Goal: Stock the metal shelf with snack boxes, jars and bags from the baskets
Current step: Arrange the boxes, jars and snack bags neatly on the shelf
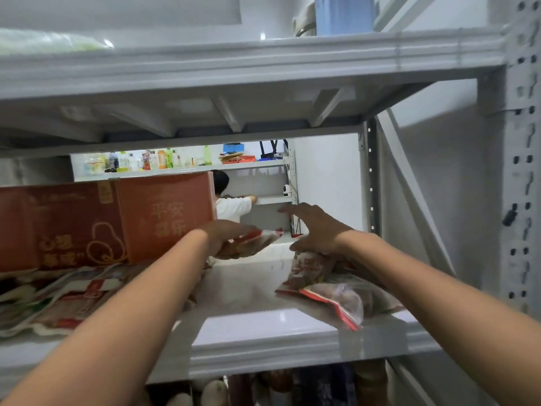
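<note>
Both my arms reach into the middle level of the grey metal shelf. My left hand holds a red-edged snack bag just above the shelf board, beside a red snack box. My right hand hovers with fingers spread over a pile of snack bags at the right. A second red box stands at the left, with several flat bags lying in front of it.
The shelf's right upright and a diagonal brace stand close to my right arm. Behind the shelf a person in a white shirt works at another rack holding bottles. Jars and bags show on the level below.
</note>
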